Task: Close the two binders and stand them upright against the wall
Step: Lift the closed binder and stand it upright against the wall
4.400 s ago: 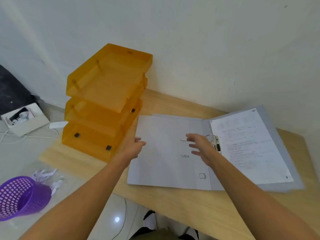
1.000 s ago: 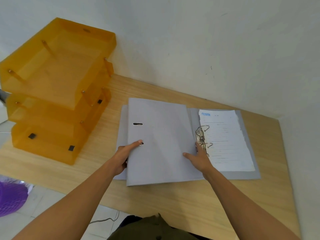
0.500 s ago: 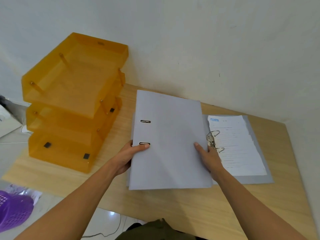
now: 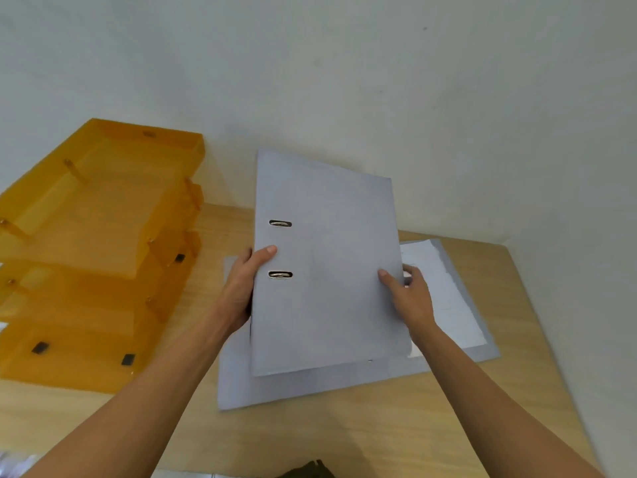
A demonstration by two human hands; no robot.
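A closed grey binder [image 4: 327, 267] is held up off the desk, tilted with its top toward the wall. My left hand [image 4: 241, 288] grips its left edge, thumb on the cover between two slotted holes. My right hand [image 4: 412, 298] grips its right edge. Beneath it a second grey binder [image 4: 310, 384] lies open flat on the wooden desk [image 4: 344, 436], with white printed sheets [image 4: 444, 288] on its right half. Its ring mechanism is hidden behind the raised binder and my right hand.
A stack of three translucent orange letter trays [image 4: 100, 250] stands on the desk's left side, against the white wall [image 4: 344, 81]. A side wall [image 4: 586, 236] bounds the desk on the right. Bare wood shows between the trays and the binders.
The upper binder has been lifted off the open one and tipped up toward the wall. Both hands kept their grip on its edges. The camera has tilted upward.
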